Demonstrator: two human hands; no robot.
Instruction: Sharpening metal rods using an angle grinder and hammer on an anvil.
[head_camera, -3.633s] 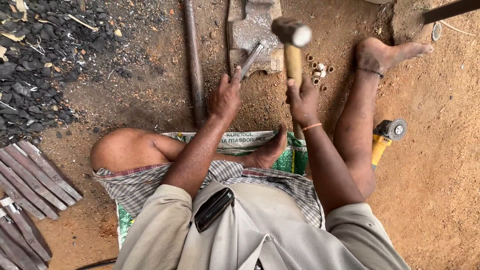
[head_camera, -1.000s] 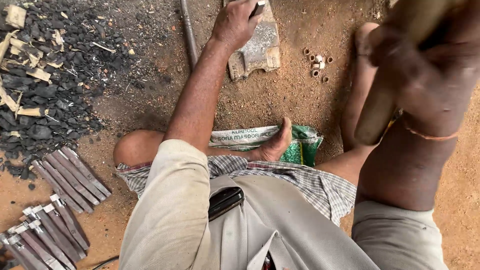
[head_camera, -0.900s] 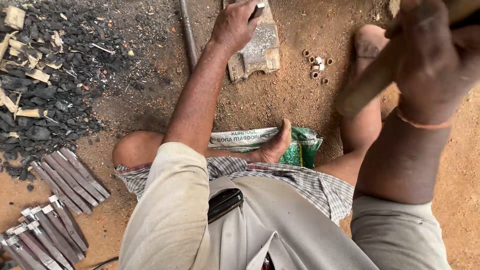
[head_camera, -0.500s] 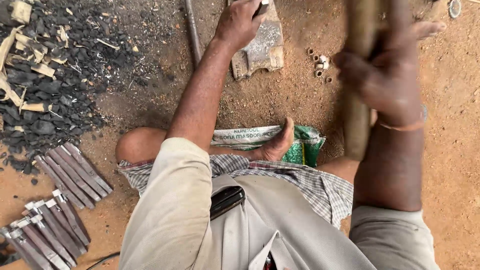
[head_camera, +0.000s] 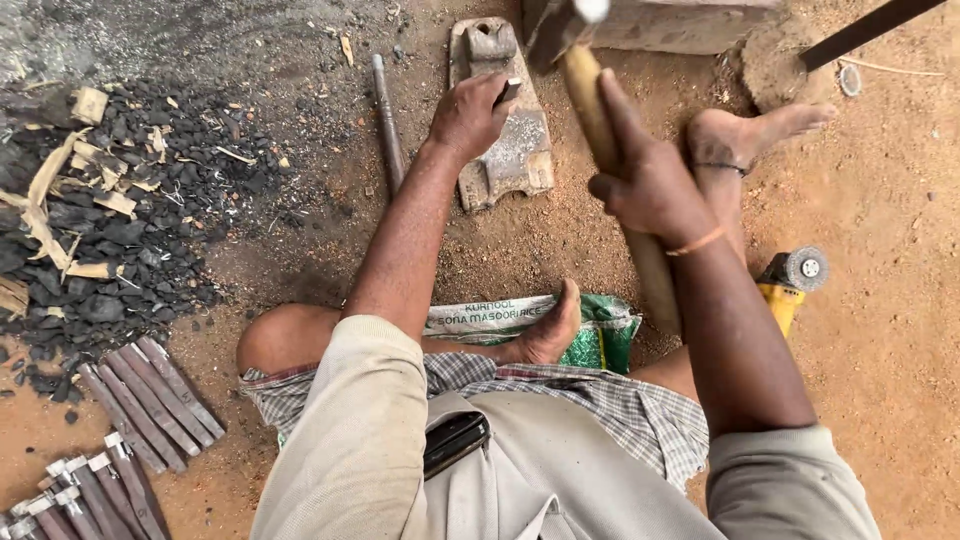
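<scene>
I sit on the ground with my legs folded. My left hand (head_camera: 468, 112) grips a small flat metal piece (head_camera: 507, 92) and holds it on a grey iron anvil block (head_camera: 512, 160) set in the dirt. My right hand (head_camera: 650, 180) is closed around the wooden handle (head_camera: 600, 120) of a hammer; its metal head (head_camera: 565, 18) hangs just above the anvil's far end, at the top edge of the view.
A long iron rod (head_camera: 387, 120) lies left of the anvil. Charcoal (head_camera: 110, 220) is heaped at left, with rows of dark metal bars (head_camera: 150, 400) below it. A yellow angle grinder (head_camera: 790, 285) lies at right. A printed sack (head_camera: 500, 318) is under my legs.
My right hand has swung the hammer from raised close to the camera down toward the anvil. My left hand stays on the metal piece.
</scene>
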